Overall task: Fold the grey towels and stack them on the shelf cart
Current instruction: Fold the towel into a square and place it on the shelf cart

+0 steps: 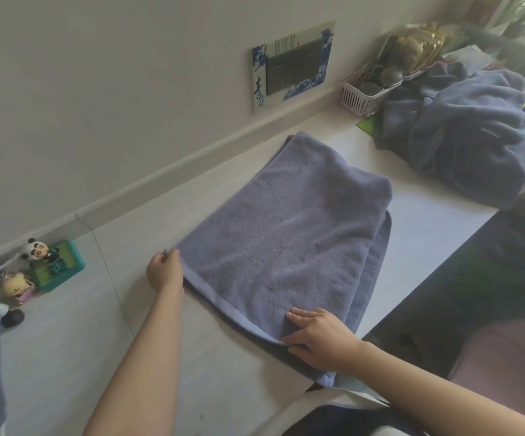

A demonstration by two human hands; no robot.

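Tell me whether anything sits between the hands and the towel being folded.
Nothing does. The left hand pinches the near-left corner of the grey towel, and the right hand lies flat on its near edge. Both touch the cloth directly on the white table.

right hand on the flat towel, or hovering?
Touching. The head view shows the right hand lying on the near corner of the grey towel, fingers flat on the cloth with no gap.
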